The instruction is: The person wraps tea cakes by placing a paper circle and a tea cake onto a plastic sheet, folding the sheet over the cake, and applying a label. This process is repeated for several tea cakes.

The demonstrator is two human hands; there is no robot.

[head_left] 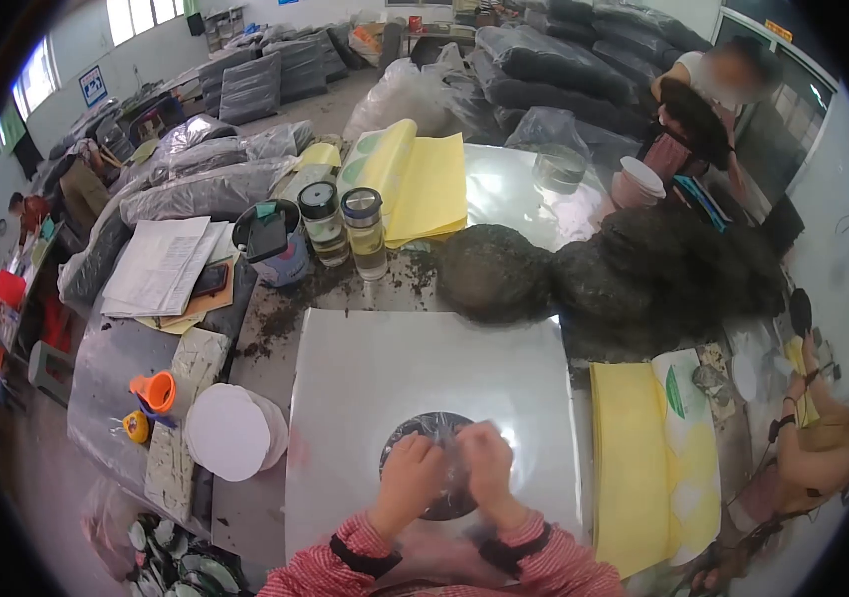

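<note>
A dark round disc (449,505) lies on the pale shiny sheet (375,368) in front of me, with crinkled clear plastic film (438,425) over its top. My left hand (412,480) is closed at the left side of the disc, its fingers curled onto the film. Opposite it, my right hand (486,465) is also closed, fingers pinched on the film and slightly blurred by motion. Both hands partly cover the disc. Left of the sheet is a stack of white paper rounds (228,428).
Yellow paper sheets (629,458) lie to the right. Behind the shiny sheet sit dark rounded bundles (494,274), glass jars (365,234) and a bucket (280,261). Orange scoops (153,388) stand at left. A co-worker (823,453) works at right; another person (693,109) stands beyond.
</note>
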